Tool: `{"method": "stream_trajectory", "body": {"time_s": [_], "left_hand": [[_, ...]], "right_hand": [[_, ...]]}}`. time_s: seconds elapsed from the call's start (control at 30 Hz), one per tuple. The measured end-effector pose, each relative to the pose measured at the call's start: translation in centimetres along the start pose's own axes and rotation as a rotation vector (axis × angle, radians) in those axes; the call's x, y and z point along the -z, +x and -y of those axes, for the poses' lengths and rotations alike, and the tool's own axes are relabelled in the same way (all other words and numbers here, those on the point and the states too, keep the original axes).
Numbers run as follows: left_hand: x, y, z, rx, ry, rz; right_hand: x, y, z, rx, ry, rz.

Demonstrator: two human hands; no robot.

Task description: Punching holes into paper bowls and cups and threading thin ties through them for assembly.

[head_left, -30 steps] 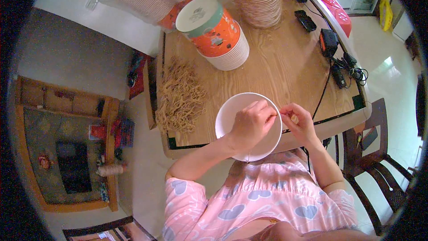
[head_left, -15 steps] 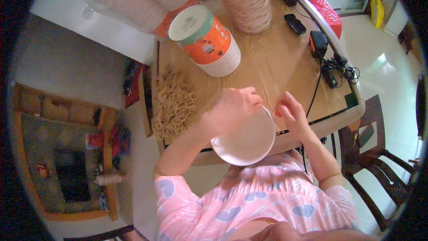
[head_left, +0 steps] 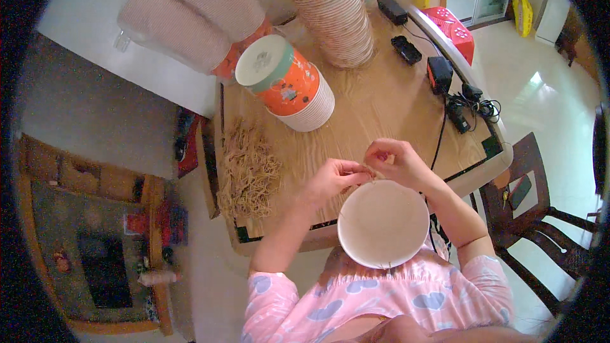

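A white round paper tub (head_left: 384, 223) is tilted with its inside up at the table's front edge, against my lap. My left hand (head_left: 338, 181) is closed in a pinch at its far rim, on what looks like a short brown cord (head_left: 373, 176). Fingers curled, my right hand (head_left: 399, 160) meets it there and seems to pinch the same cord; the fingertips partly hide it. A thin strand shows at the tub's near rim. To the left lies a loose heap of brown cords (head_left: 249, 174).
Behind the heap stands an upturned stack of orange and green tubs (head_left: 289, 89). A taller tub stack (head_left: 337, 19) and bagged stacks (head_left: 184, 19) stand farther back. Black adapters and cables (head_left: 467, 105) lie along the right edge, near a red stool (head_left: 450, 28). A dark chair (head_left: 527, 203) is at right.
The tub has shifted right and toward me, and its opening has turned up toward the view. My left hand has moved off its side to the far rim; my right hand has come in to meet it.
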State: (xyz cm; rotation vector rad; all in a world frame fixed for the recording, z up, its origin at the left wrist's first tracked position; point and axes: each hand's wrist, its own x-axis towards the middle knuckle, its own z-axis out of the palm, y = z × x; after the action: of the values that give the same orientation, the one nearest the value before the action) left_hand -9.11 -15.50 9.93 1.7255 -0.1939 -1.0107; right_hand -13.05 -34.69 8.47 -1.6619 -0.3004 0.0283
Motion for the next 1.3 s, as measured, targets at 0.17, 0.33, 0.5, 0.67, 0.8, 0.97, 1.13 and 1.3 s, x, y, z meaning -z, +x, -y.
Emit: {"method": "stream_trajectory", "body": {"time_s": [0.17, 0.33, 0.5, 0.67, 0.8, 0.97, 1.13, 1.3], "left_hand": [[-1.4, 0.3, 1.9, -0.085, -0.324, -0.015], [-2.5, -0.6, 1.9, -0.111, -0.354, -0.117], [-2.5, -0.3, 3.1, -0.22, -0.184, -0.149], [-2.9, -0.9, 2.3, -0.193, -0.07, -0.22], [-3.4, -0.9, 2.6, -0.231, -0.275, -0.222], [-2.9, -0.5, 3.4, -0.26, -0.178, -0.246], [-2.8, -1.1, 2.8, -0.299, -0.018, -0.27], [-3.5, -1.1, 2.8, -0.36, -0.13, -0.338]], "right_hand": [[-0.3, -0.1, -0.7, -0.121, 0.107, 0.021], [-0.5, -0.5, -0.7, -0.272, 0.322, 0.047], [-0.5, -0.6, -3.2, -0.257, 0.361, 0.117], [-0.6, -0.7, -1.3, -0.312, 0.487, 0.086], [-0.7, -0.6, -0.9, -0.274, 0.397, 0.116], [-0.4, -0.6, -2.5, -0.203, 0.352, 0.101], [-0.1, -0.9, -1.9, -0.149, 0.198, 0.101], [0.1, -1.3, 0.1, -0.097, -0.006, 0.122]]}}
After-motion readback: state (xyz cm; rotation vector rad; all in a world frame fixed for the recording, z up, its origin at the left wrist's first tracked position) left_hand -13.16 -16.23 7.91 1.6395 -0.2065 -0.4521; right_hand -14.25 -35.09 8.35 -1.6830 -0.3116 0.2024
